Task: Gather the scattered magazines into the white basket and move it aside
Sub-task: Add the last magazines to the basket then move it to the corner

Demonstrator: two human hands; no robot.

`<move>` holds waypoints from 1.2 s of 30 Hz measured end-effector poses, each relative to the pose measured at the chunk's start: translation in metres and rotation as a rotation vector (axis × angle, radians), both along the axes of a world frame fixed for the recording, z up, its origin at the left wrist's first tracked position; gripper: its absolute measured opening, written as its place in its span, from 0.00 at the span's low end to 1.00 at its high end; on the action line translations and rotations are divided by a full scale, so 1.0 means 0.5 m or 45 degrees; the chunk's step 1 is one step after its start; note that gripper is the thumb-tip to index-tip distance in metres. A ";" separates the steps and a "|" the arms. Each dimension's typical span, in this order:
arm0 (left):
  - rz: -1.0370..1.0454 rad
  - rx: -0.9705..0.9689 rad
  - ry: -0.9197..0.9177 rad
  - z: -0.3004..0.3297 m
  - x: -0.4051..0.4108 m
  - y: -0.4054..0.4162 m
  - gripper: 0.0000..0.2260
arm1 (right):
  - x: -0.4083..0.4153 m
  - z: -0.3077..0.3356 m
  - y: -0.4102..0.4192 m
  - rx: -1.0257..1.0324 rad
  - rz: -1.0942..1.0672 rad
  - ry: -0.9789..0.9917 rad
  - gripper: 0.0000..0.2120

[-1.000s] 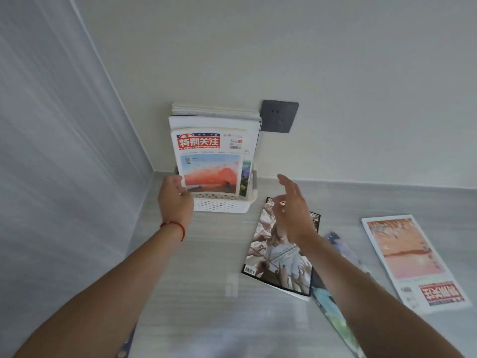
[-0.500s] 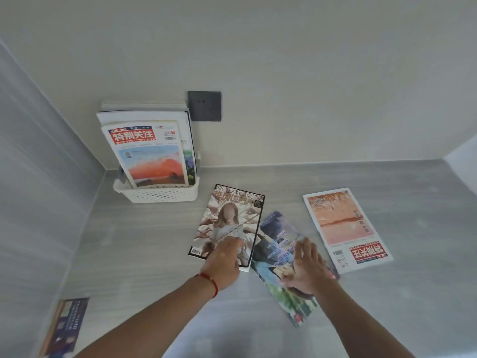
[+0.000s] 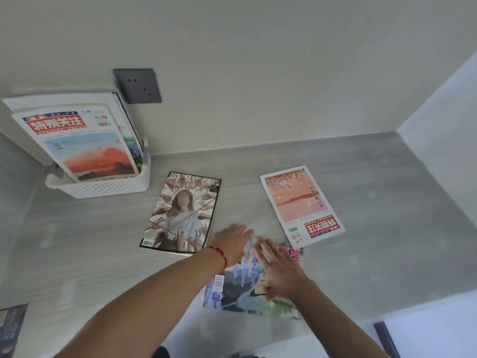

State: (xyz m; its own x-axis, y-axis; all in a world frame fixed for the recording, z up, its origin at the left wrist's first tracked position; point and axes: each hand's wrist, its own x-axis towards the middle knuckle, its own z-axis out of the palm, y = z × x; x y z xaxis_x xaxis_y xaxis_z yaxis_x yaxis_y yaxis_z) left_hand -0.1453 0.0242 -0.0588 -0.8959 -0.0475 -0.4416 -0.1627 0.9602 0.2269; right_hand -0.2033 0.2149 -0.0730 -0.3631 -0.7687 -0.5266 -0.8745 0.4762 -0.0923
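Near left edge, a dark magazine is cut off by the frame, flat on the grey wood-grain tabletop. Far left corner: white basket, perforated plastic, rounded rectangular, against the wall, holding several magazines upright and leaning back; the front one is a red-masthead magazine with a glossy orange sunset cover. A dark square wall socket sits just right of the stack on the matte wall. Centre: a glossy magazine with a figure and chains on its cover, black-edged, lying flat, slightly tilted. Left hand, red string at the wrist, rests palm down with fingers together on the far edge of a colourful blue-green magazine, which lies flat near the tabletop's near edge. Right hand lies flat on the same cover, fingers extended and slightly spread, blurred. Right of centre, far from the basket: an orange-cover magazine flat, upside down, red masthead at its near end, just beside the colourful one's corner.
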 end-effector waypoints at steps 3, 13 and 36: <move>-0.016 -0.238 0.068 -0.011 0.003 0.047 0.23 | -0.005 0.003 0.031 -0.088 -0.105 -0.025 0.62; 0.158 0.372 -0.167 0.072 -0.022 -0.004 0.10 | 0.022 0.047 0.079 -0.520 -0.521 -0.093 0.31; 1.352 0.710 1.147 0.280 0.343 -0.637 0.05 | 0.041 0.371 -0.662 -1.327 -0.852 -0.469 0.01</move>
